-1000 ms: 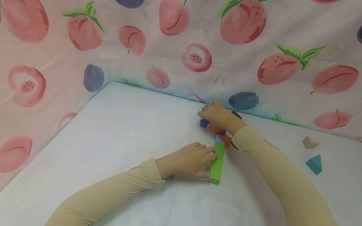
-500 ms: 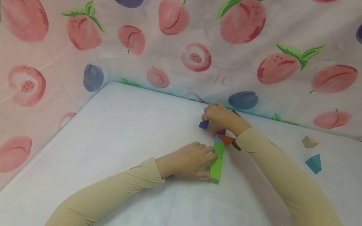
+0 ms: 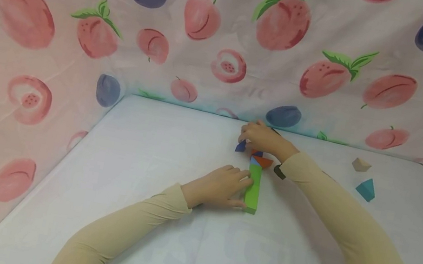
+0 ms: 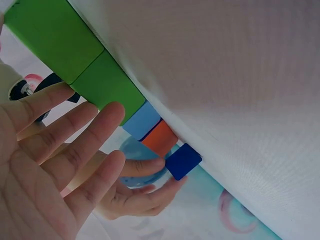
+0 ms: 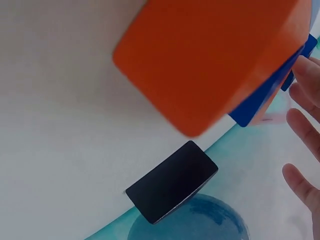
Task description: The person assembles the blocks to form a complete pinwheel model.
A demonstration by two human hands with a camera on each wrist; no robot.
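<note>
Two green blocks [image 4: 107,82] lie end to end in the middle of the table. Straight fingers of my left hand [image 3: 223,188] rest against their left side. At their far end come a light blue block [image 4: 143,121] and an orange wedge [image 3: 263,162], with more orange and blue pieces behind, partly hidden by my right hand [image 3: 265,139]. Between thumb and finger, my right hand pinches a small dark blue block [image 4: 183,161], beside the far end of this row.
A black block [image 5: 172,182] sits near the back edge, mostly behind my right hand in the head view. Farther right lie a pale wooden block [image 3: 361,165] and a teal block [image 3: 366,189]. Fruit-printed cloth [image 3: 203,59] rises behind the table.
My right hand has shifted slightly right, and the dark blue block has turned and moved a little closer to the row. The left hand and the green blocks stay put.
</note>
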